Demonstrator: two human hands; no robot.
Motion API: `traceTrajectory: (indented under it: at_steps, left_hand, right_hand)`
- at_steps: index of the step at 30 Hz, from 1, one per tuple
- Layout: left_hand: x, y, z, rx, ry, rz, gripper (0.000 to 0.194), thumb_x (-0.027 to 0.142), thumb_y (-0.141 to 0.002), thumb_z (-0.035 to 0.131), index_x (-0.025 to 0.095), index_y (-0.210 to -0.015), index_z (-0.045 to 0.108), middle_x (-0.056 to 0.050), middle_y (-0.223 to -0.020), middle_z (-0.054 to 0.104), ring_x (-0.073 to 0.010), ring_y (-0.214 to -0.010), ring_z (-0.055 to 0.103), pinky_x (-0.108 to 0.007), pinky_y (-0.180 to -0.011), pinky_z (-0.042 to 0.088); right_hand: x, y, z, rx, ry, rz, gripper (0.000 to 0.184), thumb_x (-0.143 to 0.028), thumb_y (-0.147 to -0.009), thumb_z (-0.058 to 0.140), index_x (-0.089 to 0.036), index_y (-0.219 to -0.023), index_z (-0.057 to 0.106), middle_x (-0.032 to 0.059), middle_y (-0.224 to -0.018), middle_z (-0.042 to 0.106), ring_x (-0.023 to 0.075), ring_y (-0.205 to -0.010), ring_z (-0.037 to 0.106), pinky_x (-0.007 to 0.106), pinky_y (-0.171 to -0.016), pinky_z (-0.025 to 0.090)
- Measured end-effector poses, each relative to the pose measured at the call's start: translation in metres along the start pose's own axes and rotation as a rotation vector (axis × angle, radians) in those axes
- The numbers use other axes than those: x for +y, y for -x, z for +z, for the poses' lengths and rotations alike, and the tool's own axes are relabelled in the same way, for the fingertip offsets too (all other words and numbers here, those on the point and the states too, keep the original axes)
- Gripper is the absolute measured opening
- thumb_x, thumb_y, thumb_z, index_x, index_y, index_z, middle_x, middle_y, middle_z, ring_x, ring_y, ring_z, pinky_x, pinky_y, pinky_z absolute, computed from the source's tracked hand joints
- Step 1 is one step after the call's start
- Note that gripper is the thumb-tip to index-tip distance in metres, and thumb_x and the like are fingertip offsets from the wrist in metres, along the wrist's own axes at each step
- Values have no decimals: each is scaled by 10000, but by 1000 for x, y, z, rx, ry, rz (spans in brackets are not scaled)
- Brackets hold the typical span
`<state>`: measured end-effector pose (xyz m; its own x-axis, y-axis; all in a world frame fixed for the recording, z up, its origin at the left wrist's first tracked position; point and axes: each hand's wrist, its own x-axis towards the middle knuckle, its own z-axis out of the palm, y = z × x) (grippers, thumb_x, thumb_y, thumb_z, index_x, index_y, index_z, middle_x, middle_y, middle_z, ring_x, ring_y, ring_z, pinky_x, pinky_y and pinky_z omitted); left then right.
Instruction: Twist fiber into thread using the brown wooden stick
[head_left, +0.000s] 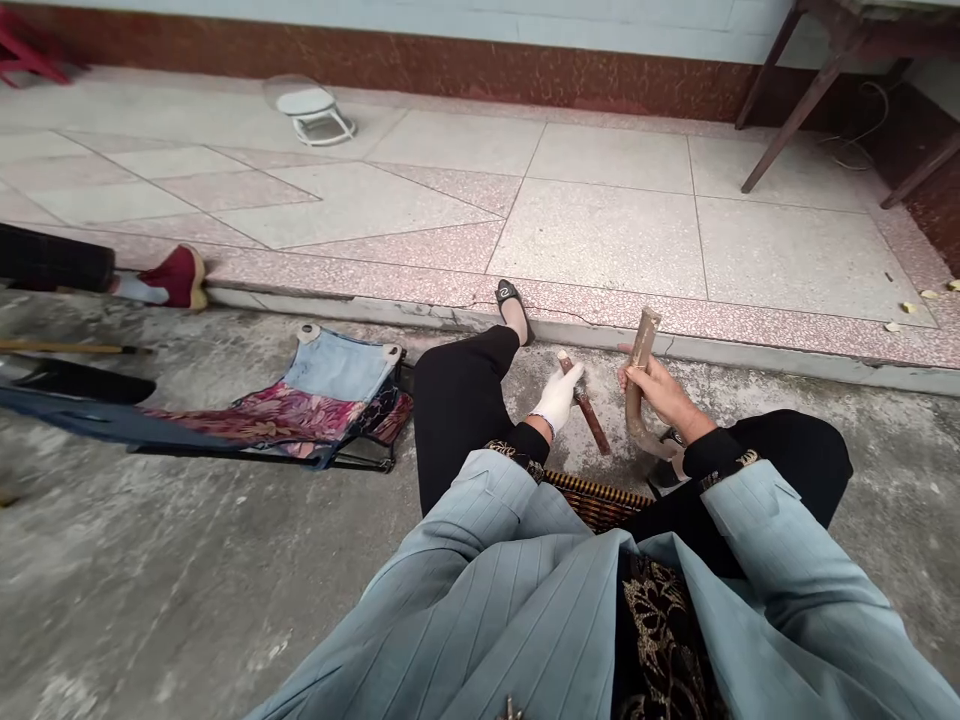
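My left hand point(557, 398), in a white glove, is closed around a short reddish-brown stick point(594, 420). The stick slants, with a pale end above the fingers and its lower part pointing down to the right. Bare and to the right, my right hand point(660, 388) grips a thicker, light-brown wooden piece point(637, 400). Its straight top rises above the hand, and below it bends to the right, close to my dark shoe. The two pieces are apart. Between my legs part of a brown woven wicker edge point(596, 500) shows; the rest is hidden by my clothes.
A low folding lounger point(337, 375) with blue and floral cloth stands to my left. Beyond it are another person's leg and red shoe point(176, 278). A raised tiled step point(600, 230) runs ahead, carrying a small white stool point(319, 115) and a dark wooden table point(799, 120).
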<state>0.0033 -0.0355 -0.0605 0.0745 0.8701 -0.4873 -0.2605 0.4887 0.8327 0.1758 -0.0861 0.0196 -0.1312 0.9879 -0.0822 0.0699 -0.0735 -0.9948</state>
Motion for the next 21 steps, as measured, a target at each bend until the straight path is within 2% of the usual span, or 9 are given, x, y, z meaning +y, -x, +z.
traceTrajectory:
  at_steps: [3,5,6,8,10,13,15,18,21]
  left_hand:
    - [7,-4,-11,197,-221,-17,279,402,-769,687,185,-921,600,-65,-886,653,-209,-836,649,-297,-737,519]
    - [19,-3,-22,276,-263,25,370,319,-695,748,206,-1006,585,-86,-1075,641,-250,-1082,609,-303,-867,496]
    - [26,0,-26,329,-289,75,440,279,-660,770,217,-1051,579,-94,-1186,609,-261,-1193,556,-302,-934,470]
    - [41,7,-29,403,-373,364,471,237,-671,742,222,-1118,595,-101,-1353,532,-273,-1318,464,-310,-1040,410]
    - [55,15,-23,181,-334,519,436,185,-707,676,233,-1137,624,-63,-1342,568,-249,-1331,454,-307,-1094,367]
    - [65,21,-6,-371,-247,348,299,171,-701,645,179,-996,694,-74,-1088,697,-259,-1149,587,-317,-1006,443]
    - [67,17,5,-621,-285,237,187,145,-677,658,143,-857,706,-81,-932,717,-242,-1000,636,-307,-941,469]
    - [67,4,13,-819,-304,190,172,188,-716,680,133,-877,697,-69,-843,693,-191,-818,640,-298,-816,499]
    - [72,-13,15,-775,-403,226,196,313,-807,658,129,-876,667,-39,-718,626,-125,-619,562,-246,-640,477]
  right_hand:
    - [1,-7,-3,-54,208,-22,472,-464,-868,521,-178,-1243,499,27,-862,552,182,-773,534,324,-734,453]
    - [3,-12,-3,-75,377,-54,386,-459,-879,518,-164,-1129,524,39,-867,559,190,-787,528,324,-729,429]
    - [3,-14,-2,-98,444,-66,350,-457,-889,510,-165,-1080,524,41,-862,564,193,-786,528,324,-723,418]
    - [4,-18,0,-177,543,-80,310,-455,-905,499,-172,-1031,514,40,-844,570,197,-774,535,323,-707,403]
    - [2,-23,3,-252,600,-87,305,-454,-897,526,-177,-1026,512,39,-834,575,200,-758,542,320,-681,397]
    - [-7,-29,4,-320,571,-44,305,-431,-870,578,-184,-1038,514,24,-797,579,186,-702,554,318,-650,415]
    - [-18,-33,3,-309,454,23,280,-417,-870,585,-195,-1017,499,-5,-722,558,164,-633,548,314,-627,438]
    - [-39,-37,-2,-137,159,102,277,-443,-878,586,-224,-981,452,-23,-713,528,132,-591,513,306,-603,473]
    - [-57,-38,-9,-51,-144,233,284,-404,-846,628,-216,-971,456,-5,-771,523,130,-643,531,323,-631,516]
